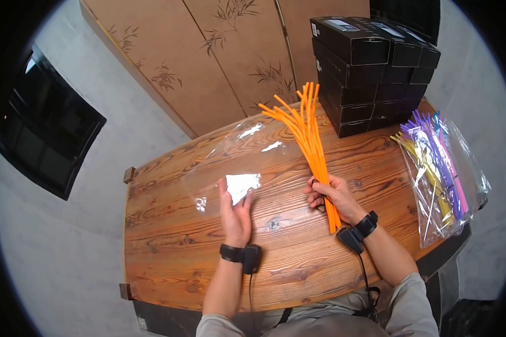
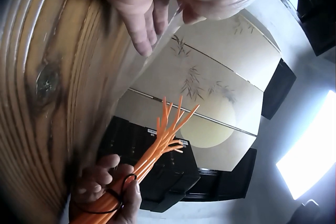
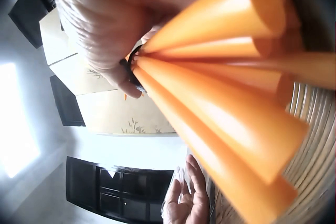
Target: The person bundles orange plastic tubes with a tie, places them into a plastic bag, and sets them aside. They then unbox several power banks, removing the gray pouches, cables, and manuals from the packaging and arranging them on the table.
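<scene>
A bundle of long orange sticks (image 1: 315,157), bound by a thin black tie (image 2: 123,192), leans away from the person over the table. My right hand (image 1: 334,194) grips it near the lower end, at the tie. The sticks fan out at the top and, in the right wrist view, their round lower ends (image 3: 226,119) splay close to the camera. My left hand (image 1: 236,219) holds a clear plastic bag (image 1: 219,163) at its near edge, with the film between thumb and fingers. Glare whitens part of the bag.
Stacked black boxes (image 1: 371,73) stand at the back right of the wooden table (image 1: 174,264). At the right edge lies another clear bag (image 1: 424,224) with purple, yellow and pink sticks (image 1: 444,168). A folding screen (image 1: 208,50) stands behind.
</scene>
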Demonstrator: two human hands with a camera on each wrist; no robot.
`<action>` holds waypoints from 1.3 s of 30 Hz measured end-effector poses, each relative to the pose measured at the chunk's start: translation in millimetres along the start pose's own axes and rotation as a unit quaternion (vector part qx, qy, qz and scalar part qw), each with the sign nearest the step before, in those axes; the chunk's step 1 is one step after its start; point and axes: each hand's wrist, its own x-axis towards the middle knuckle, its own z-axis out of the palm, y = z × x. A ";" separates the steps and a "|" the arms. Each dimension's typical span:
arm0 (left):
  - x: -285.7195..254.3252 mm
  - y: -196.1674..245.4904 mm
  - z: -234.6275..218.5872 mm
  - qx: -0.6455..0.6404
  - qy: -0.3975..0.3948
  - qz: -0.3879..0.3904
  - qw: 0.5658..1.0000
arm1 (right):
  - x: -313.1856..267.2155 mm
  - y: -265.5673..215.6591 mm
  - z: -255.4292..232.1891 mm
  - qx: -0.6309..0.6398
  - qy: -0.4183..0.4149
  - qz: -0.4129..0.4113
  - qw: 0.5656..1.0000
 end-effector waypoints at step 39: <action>0.8 1.0 0.2 -0.007 0.075 0.004 0.997 | 0.8 -1.3 0.9 -0.030 0.052 -0.038 0.997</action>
